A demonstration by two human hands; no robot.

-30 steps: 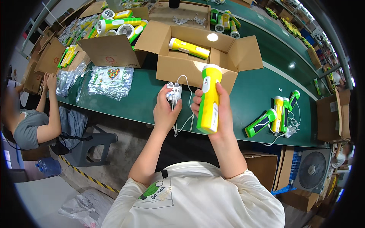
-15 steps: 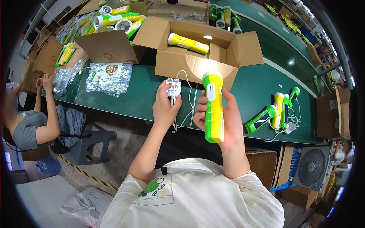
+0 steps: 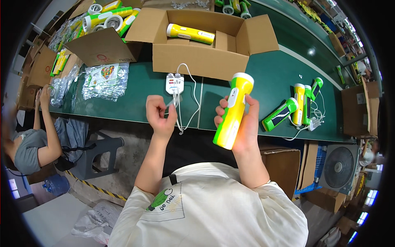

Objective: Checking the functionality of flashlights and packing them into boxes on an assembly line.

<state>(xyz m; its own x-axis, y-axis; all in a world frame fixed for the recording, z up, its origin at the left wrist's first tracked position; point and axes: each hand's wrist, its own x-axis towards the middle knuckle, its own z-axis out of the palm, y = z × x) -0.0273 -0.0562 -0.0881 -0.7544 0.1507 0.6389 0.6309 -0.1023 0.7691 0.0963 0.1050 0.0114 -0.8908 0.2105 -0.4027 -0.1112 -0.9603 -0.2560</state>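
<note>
My right hand (image 3: 246, 121) is wrapped round a yellow and green flashlight (image 3: 233, 113), its white head tilted up and away from me. No light spot shows on the carton in front of it. My left hand (image 3: 161, 117) is closed with its fingers curled, just on my side of a white power strip (image 3: 175, 84). A thin, blurred, pale thing shows by its thumb and fingertips; I cannot make out what it is. White cables (image 3: 193, 111) run from the power strip over the table edge.
An open carton (image 3: 197, 59) holds another flashlight (image 3: 191, 34). Left of it are a box of flashlights (image 3: 105, 20) and stacked clear bags (image 3: 105, 81). Several flashlights with cables (image 3: 299, 105) lie at right. A co-worker (image 3: 31, 146) sits at far left.
My left hand has come off the power strip, back toward me and left, its fingers curling. The flashlight has tilted in my right hand, and its bright spot on the carton is gone.
</note>
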